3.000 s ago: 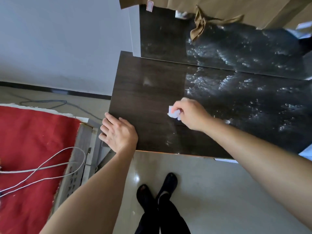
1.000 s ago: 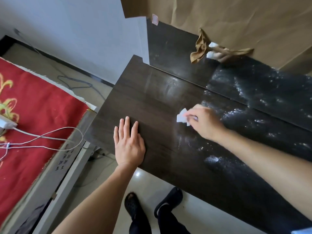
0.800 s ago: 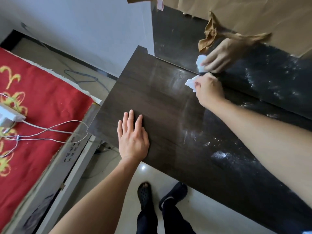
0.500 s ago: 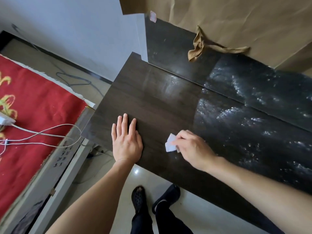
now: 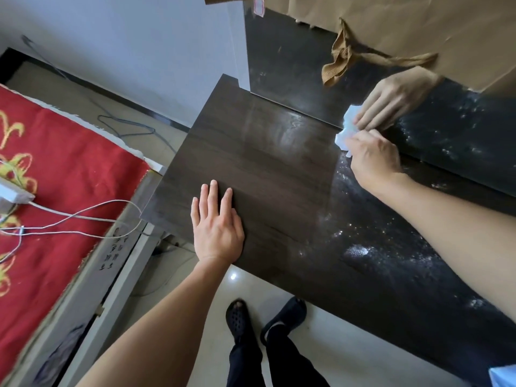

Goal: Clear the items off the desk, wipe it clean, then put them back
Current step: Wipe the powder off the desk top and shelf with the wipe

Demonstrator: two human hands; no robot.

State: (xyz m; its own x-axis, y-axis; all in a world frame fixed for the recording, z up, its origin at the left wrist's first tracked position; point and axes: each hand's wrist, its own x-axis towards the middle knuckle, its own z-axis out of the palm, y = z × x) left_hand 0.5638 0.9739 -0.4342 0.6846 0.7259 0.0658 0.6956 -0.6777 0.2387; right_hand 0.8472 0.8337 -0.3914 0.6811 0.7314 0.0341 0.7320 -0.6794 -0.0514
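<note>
1. With our left hand [image 5: 216,231] laid flat near the desk's near edge, fingers straight and slightly fanned, palm down on the wood, it holds nothing.
2. Our right hand [image 5: 372,160] is curled around a white wipe [image 5: 343,136], pinching it against the desk [image 5: 265,169] at the far edge, right where the top meets the glossy black back panel [image 5: 293,65].
3. Wipe is crumpled, so we cannot tell any long axis; its free end sticks out left of the fingers.
4. Desk's long axis runs from the left corner towards lower right. Left part looks clean and matt; right part carries white specks and a smear patch [image 5: 358,251].
5. Back panel mirrors the right hand and wipe just above them.
6. Brown ribbed cloth [image 5: 339,64] hangs near the panel, under brown paper [image 5: 418,20], close above the wiping spot.
7. Left of the desk: red blanket [image 5: 55,163] with white cables [image 5: 83,216] and a white power strip [image 5: 14,195]. Black shoes [image 5: 237,319] on the floor below the desk edge.
</note>
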